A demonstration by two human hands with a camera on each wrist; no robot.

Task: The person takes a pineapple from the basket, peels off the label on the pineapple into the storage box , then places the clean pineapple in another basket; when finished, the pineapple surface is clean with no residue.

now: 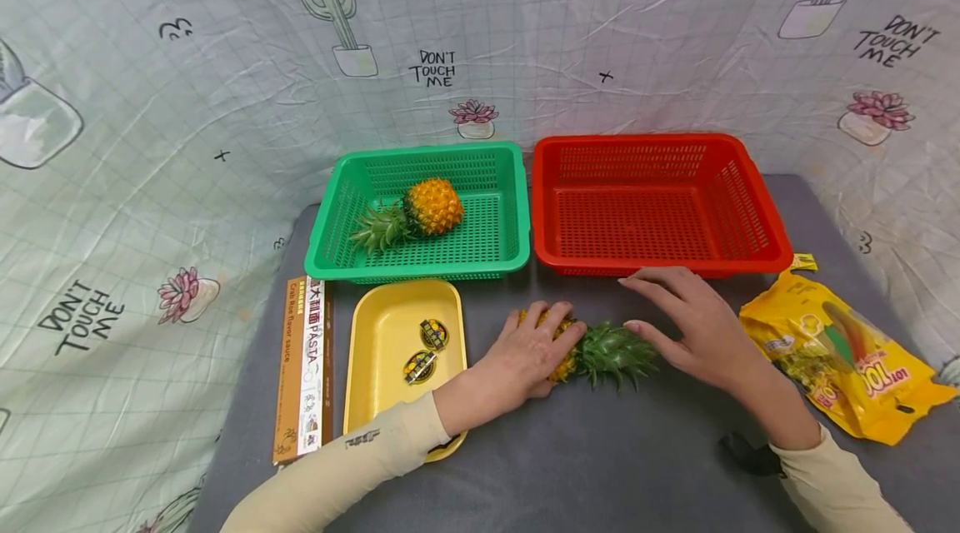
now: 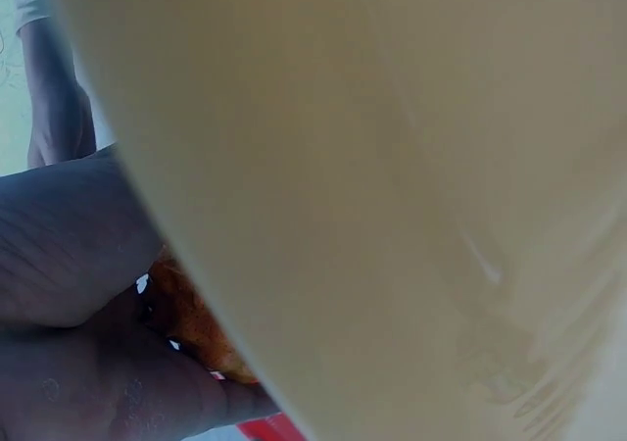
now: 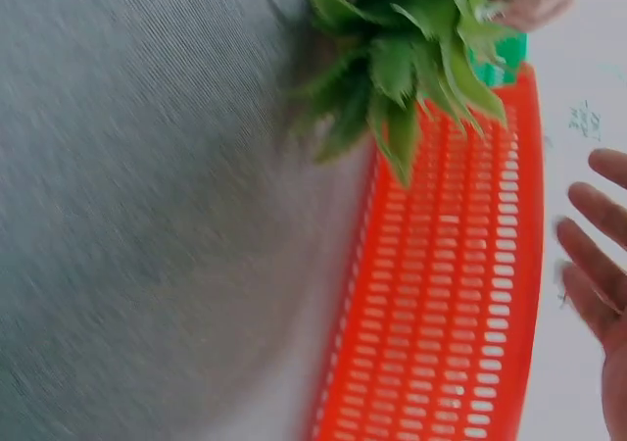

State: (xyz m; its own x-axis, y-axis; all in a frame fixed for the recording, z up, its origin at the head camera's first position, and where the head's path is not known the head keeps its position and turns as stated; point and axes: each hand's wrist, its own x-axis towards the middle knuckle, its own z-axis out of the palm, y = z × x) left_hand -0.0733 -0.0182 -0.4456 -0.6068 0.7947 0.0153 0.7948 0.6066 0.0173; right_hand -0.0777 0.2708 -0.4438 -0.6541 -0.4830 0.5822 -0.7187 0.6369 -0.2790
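A small pineapple lies on its side on the grey table, its green leaves (image 1: pixel 611 354) pointing right. Over its orange body, my left hand (image 1: pixel 517 354) grips it with curled fingers and covers much of it. Just past the leaf tips hovers my right hand (image 1: pixel 693 333), thumb and fingers spread, holding nothing. The right wrist view shows the leaf crown (image 3: pixel 402 59) close up and apart from the right hand (image 3: pixel 600 255). In the left wrist view a blurred pale-yellow surface (image 2: pixel 372 186) hides most of the pineapple body (image 2: pixel 201 323).
At the back, a green basket (image 1: pixel 420 273) holds another pineapple (image 1: pixel 435 206), beside a red basket (image 1: pixel 660 265). A yellow tray (image 1: pixel 382 341) with two dark stickers lies under my left forearm, next to a pasta box (image 1: pixel 300 375). A yellow bag (image 1: pixel 847 358) lies at the right.
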